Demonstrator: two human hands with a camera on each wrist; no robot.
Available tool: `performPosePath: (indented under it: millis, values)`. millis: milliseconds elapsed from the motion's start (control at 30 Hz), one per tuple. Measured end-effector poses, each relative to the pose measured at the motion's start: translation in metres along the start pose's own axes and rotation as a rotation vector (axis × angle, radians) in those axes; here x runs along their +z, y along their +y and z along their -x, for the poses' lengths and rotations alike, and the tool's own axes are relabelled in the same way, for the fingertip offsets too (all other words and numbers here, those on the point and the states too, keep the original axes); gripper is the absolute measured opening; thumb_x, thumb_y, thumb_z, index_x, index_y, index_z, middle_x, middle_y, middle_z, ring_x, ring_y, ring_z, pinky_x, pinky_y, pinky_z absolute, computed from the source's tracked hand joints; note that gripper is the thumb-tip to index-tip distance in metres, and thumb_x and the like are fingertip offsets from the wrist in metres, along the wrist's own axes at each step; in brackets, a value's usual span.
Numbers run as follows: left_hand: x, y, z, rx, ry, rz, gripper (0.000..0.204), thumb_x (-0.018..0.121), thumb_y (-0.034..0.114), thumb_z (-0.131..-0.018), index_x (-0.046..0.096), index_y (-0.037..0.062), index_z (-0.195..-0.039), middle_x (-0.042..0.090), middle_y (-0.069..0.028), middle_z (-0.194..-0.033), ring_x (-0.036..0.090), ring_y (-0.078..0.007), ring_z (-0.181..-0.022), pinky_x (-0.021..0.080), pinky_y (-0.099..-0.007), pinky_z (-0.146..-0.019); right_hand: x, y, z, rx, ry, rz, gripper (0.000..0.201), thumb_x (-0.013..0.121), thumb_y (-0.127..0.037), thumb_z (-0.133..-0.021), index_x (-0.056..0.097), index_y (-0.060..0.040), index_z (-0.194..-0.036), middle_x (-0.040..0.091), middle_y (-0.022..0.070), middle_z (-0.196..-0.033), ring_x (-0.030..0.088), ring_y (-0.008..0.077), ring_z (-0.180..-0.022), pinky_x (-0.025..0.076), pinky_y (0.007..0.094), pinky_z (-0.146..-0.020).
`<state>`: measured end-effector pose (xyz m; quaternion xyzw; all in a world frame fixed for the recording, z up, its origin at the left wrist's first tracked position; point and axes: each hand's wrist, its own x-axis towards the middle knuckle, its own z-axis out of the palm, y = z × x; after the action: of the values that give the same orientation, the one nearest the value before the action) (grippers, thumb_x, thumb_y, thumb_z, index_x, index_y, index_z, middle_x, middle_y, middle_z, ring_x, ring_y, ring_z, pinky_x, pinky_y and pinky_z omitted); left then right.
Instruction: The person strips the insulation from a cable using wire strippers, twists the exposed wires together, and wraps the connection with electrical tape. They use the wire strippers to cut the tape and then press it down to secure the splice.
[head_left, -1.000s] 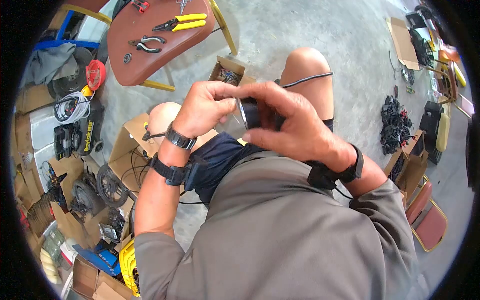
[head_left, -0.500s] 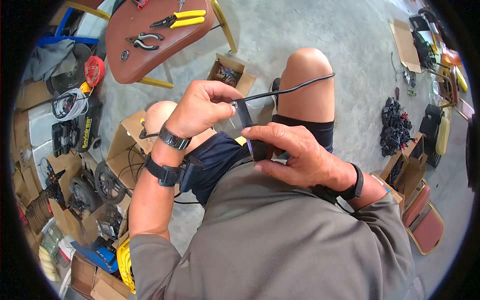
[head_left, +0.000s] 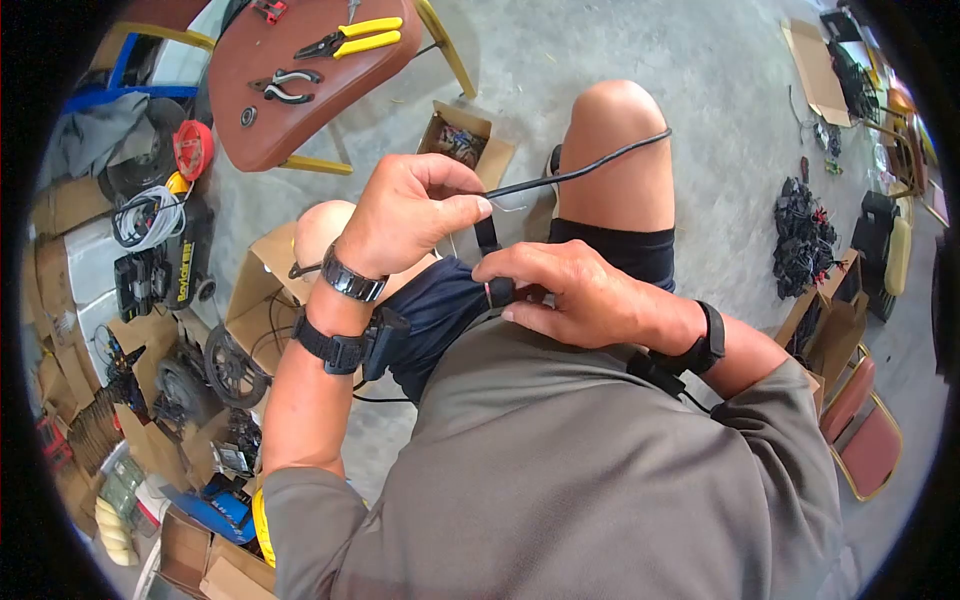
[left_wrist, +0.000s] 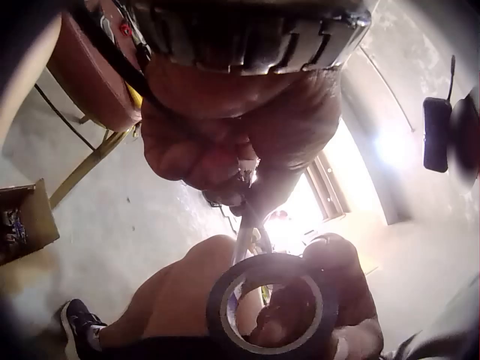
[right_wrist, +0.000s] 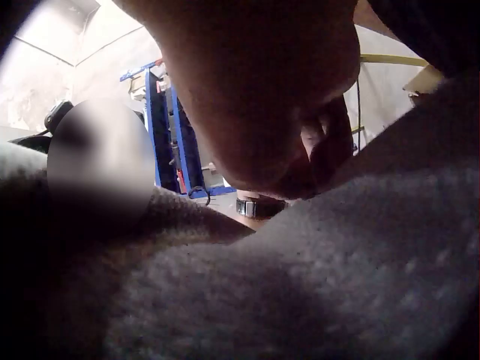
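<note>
In the head view my left hand (head_left: 412, 212) pinches a black cable (head_left: 590, 170) between thumb and forefinger; a thin pale wire (head_left: 512, 208) sticks out beside the fingertips. My right hand (head_left: 592, 295), lower and nearer the belly, grips a roll of black tape (left_wrist: 217, 307), seen as a ring in the left wrist view. A strip of the tape (head_left: 486, 235) stretches from the roll up to the left fingertips. The cable runs rightward across the bare knee. In the right wrist view shirt cloth and the dark hand fill most of the picture, and the roll is hidden.
On a brown chair seat (head_left: 300, 130) lie yellow-handled pliers (head_left: 365, 37), grey-handled pliers (head_left: 290, 86) and a small ring (head_left: 248, 117). A small carton (head_left: 490, 160) of scraps stands on the floor. Cartons and wheels (head_left: 235, 362) crowd the left; black cables (head_left: 805, 240) lie at right.
My right hand has come down toward the belly with the tape roll, away from the left hand, and a strip now spans between them. The left hand still pinches the cable end.
</note>
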<state>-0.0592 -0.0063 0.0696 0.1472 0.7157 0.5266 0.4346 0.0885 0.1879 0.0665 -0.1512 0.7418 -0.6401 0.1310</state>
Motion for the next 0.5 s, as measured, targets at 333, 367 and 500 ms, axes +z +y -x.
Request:
performPosePath:
  millis: [333, 367, 500]
  values:
    - [0.005, 0.006, 0.01, 0.127, 0.028, -0.225, 0.01, 0.073, 0.002, -0.092, 0.072, -0.0031, -0.1, 0.071, -0.0013, -0.089, 0.063, -0.0078, -0.082, 0.051, -0.025, -0.073, 0.006, 0.024, -0.008, -0.047, -0.067, 0.029, 0.037, 0.07, 0.0, -0.083, 0.06, -0.0066, -0.118, 0.068, 0.0177, -0.103, 0.067, 0.0411, -0.098, 0.055, 0.0466, -0.083]
    - [0.005, 0.006, 0.01, 0.133, 0.026, -0.24, 0.009, 0.072, 0.001, -0.092, 0.072, -0.0031, -0.1, 0.071, -0.0013, -0.089, 0.063, -0.0079, -0.082, 0.051, -0.025, -0.073, 0.006, 0.027, -0.009, -0.047, -0.072, 0.026, 0.036, 0.07, -0.001, -0.083, 0.061, -0.0066, -0.118, 0.067, 0.0179, -0.103, 0.067, 0.0409, -0.098, 0.055, 0.0466, -0.084]
    - [0.003, 0.002, 0.01, 0.122, 0.005, -0.173, 0.008, 0.072, 0.001, -0.092, 0.072, -0.0029, -0.1, 0.071, -0.0013, -0.089, 0.062, -0.0078, -0.082, 0.051, -0.0248, -0.075, 0.003, 0.034, -0.011, -0.001, -0.078, -0.04, 0.033, 0.07, -0.004, -0.086, 0.066, -0.0058, -0.118, 0.067, 0.0182, -0.106, 0.068, 0.0375, -0.098, 0.054, 0.0447, -0.086]
